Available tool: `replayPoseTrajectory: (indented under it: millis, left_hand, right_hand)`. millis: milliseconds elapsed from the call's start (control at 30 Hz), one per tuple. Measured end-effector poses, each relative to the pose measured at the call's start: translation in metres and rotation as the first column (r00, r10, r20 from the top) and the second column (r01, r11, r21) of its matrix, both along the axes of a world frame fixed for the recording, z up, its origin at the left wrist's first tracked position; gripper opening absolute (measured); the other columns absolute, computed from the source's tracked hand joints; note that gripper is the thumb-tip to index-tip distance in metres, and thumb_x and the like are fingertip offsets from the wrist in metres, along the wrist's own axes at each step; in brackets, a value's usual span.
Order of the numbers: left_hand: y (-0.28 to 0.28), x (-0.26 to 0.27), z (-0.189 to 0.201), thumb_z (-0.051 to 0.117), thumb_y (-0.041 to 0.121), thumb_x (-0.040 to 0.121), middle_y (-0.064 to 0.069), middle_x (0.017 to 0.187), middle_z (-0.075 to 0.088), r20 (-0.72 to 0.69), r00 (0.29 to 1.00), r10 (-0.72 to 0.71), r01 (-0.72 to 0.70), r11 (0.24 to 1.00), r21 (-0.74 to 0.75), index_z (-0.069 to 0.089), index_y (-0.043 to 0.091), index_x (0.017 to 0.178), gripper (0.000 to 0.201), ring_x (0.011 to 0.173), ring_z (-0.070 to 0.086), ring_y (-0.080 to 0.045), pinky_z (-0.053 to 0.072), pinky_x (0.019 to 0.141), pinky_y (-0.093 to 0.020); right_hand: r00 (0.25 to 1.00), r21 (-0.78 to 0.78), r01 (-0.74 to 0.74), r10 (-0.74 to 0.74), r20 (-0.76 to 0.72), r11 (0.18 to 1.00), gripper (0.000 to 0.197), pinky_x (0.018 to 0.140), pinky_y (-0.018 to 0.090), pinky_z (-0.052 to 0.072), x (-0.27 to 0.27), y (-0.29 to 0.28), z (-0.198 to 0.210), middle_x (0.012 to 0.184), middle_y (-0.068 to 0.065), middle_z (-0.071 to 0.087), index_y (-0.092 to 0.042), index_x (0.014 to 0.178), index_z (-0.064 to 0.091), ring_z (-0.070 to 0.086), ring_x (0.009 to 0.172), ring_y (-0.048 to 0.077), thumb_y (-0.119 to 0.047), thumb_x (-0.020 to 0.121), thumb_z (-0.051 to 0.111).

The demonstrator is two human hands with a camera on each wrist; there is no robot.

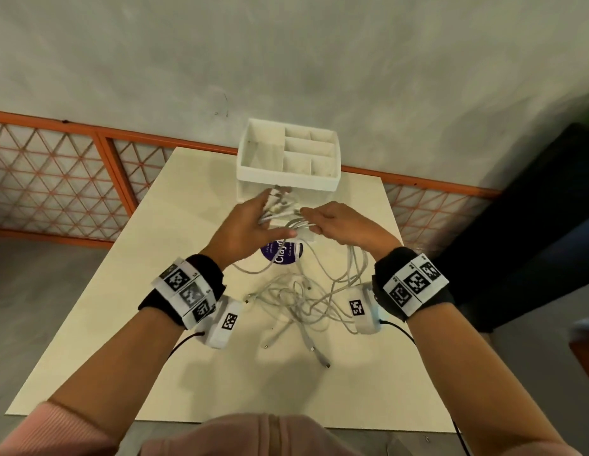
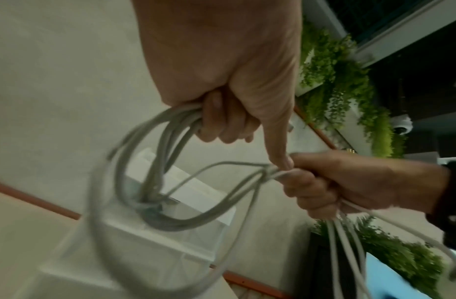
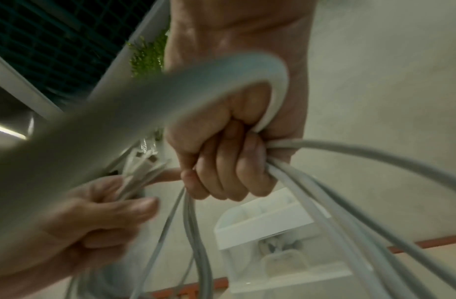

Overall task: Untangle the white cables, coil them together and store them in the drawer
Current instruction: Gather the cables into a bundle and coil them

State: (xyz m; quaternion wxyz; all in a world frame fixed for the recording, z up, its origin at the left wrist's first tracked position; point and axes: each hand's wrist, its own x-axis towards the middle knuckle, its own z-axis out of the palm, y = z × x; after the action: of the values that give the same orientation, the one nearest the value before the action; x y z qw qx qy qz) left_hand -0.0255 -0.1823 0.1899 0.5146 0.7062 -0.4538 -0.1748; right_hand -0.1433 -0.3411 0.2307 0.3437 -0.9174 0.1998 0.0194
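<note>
Here much of the cables point(image 1: 306, 297) is hard to follow: in the lower centre of the head view the loose strands cross in a tangle on the table point(image 1: 122, 324), and single runs cannot be traced. Near the centre of that view the left hand point(image 1: 250, 225) curls round a bunch of plug ends, and the right hand point(image 1: 339, 225) grips a bundle of strands close beside it, the two hands near each other with strands running between them. In the left wrist view the left hand point(image 2: 221, 81) fills the upper centre, fingers curled round looped strands that blur toward the lower left; its forefinger reaches down to touch the right hand point(image 2: 349, 182) at the right edge. In the right wrist view a thick blurred strand sweeps across the upper left and hides much of the scene behind it; the right hand point(image 3: 229, 161) is clenched on several strands, and the left hand point(image 3: 80, 222) at lower left is smeared. An organiser point(image 1: 253, 159) with a drawer below stands at the table's far edge in the upper centre, the drawer mostly hidden by the hands. A purple sticker point(image 1: 276, 256) shows partly under the left hand. An orange railing point(image 1: 56, 126) crosses behind.
</note>
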Motion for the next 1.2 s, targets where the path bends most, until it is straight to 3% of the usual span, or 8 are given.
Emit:
replayPoseTrajectory:
  millis: [167, 367, 500, 700, 833, 933, 1066, 1200]
  left_hand:
    - [-0.014, -0.004, 0.003, 0.063, 0.019, 0.089, 0.006, 0.072, 0.066, 0.073, 0.993, -0.089, 0.079, 0.989, 0.127, 0.063, 0.03, 0.084, 0.012, 0.065, 0.058, -0.004, 0.044, 0.061, -0.018]
    - [-0.009, 0.017, 0.03, 0.059, 0.022, 0.091, -0.013, 0.081, 0.068, 0.089, 0.975, 0.203, -0.201, 0.979, -0.032, 0.066, 0.005, 0.096, 0.019, 0.067, 0.065, -0.024, 0.054, 0.06, -0.026]
    - [0.001, 0.043, 0.042, 0.058, 0.025, 0.092, 0.002, 0.062, 0.055, -0.034, 0.879, 0.476, -0.473, 0.862, -0.182, 0.062, 0.015, 0.076, 0.019, 0.044, 0.051, 0.005, 0.041, 0.046, -0.016]
    - [0.013, 0.072, 0.02, 0.06, 0.029, 0.09, -0.032, 0.084, 0.065, 0.036, 0.775, 0.631, -0.626, 0.774, -0.091, 0.065, -0.004, 0.09, 0.033, 0.079, 0.063, -0.042, 0.046, 0.066, -0.04]
    - [0.014, 0.061, 0.001, 0.058, 0.026, 0.092, -0.031, 0.079, 0.062, 0.056, 0.771, 0.635, -0.636, 0.772, 0.001, 0.063, -0.009, 0.088, 0.036, 0.081, 0.061, -0.044, 0.031, 0.061, -0.031]
    - [0.014, 0.053, -0.001, 0.059, 0.025, 0.091, -0.032, 0.085, 0.063, 0.093, 0.789, 0.607, -0.613, 0.788, 0.062, 0.063, -0.009, 0.091, 0.035, 0.084, 0.059, -0.042, 0.03, 0.063, -0.03]
    - [0.017, 0.053, 0.001, 0.074, 0.026, 0.079, -0.014, 0.072, 0.057, 0.086, 0.877, 0.474, -0.481, 0.852, 0.209, 0.058, 0.003, 0.083, 0.028, 0.065, 0.051, -0.026, 0.032, 0.054, -0.03]
    - [0.021, 0.049, 0.004, 0.073, 0.037, 0.079, 0.005, 0.048, 0.031, -0.166, 0.934, 0.315, -0.29, 0.943, 0.16, 0.04, 0.016, 0.061, 0.042, 0.038, 0.027, -0.008, 0.026, 0.045, -0.024]
  right_hand:
    - [0.993, 0.321, -0.033, -0.005, 0.118, 0.947, 0.046, 0.043, 0.023, 0.018, 0.005, 0.011, 0.004, 0.043, -0.01, 0.03, -0.017, 0.059, 0.053, 0.022, 0.039, 0.007, -0.029, 0.1, 0.036]
    - [0.987, 0.391, -0.075, 0.011, 0.163, 0.918, 0.038, 0.047, 0.022, 0.028, -0.013, -0.014, -0.016, 0.045, -0.007, 0.033, -0.019, 0.059, 0.044, 0.028, 0.042, 0.011, -0.031, 0.083, 0.071]
    - [0.992, 0.325, 0.048, -0.082, 0.091, 0.944, 0.039, 0.056, 0.026, 0.038, -0.028, -0.037, -0.04, 0.043, -0.009, 0.042, -0.018, 0.057, 0.044, 0.04, 0.041, 0.01, -0.031, 0.082, 0.072]
    - [0.924, 0.27, 0.247, -0.31, 0.223, 0.931, 0.041, 0.053, 0.024, 0.026, -0.04, -0.063, -0.048, 0.055, -0.005, 0.032, -0.011, 0.064, 0.046, 0.031, 0.046, 0.004, -0.04, 0.084, 0.066]
    - [0.842, 0.199, 0.351, -0.402, 0.36, 0.915, 0.054, 0.064, 0.024, 0.032, -0.035, -0.078, -0.034, 0.054, -0.011, 0.04, -0.014, 0.063, 0.051, 0.038, 0.057, 0.007, -0.061, 0.089, 0.046]
    - [0.787, 0.222, 0.41, -0.466, 0.405, 0.885, 0.047, 0.071, 0.027, 0.039, -0.032, -0.086, -0.033, 0.064, -0.001, 0.047, -0.017, 0.062, 0.052, 0.045, 0.066, 0.013, -0.047, 0.097, 0.04]
    - [0.919, 0.117, 0.374, -0.385, 0.089, 0.92, 0.035, 0.068, 0.033, 0.046, -0.035, -0.088, -0.054, 0.064, 0.003, 0.061, -0.011, 0.065, 0.063, 0.055, 0.064, 0.017, -0.024, 0.093, 0.047]
    - [0.951, -0.177, 0.198, -0.233, -0.205, 0.964, 0.02, 0.081, 0.027, 0.043, -0.032, -0.081, -0.081, 0.108, 0.014, 0.067, -0.006, 0.1, 0.067, 0.063, 0.101, 0.029, -0.008, 0.091, 0.05]
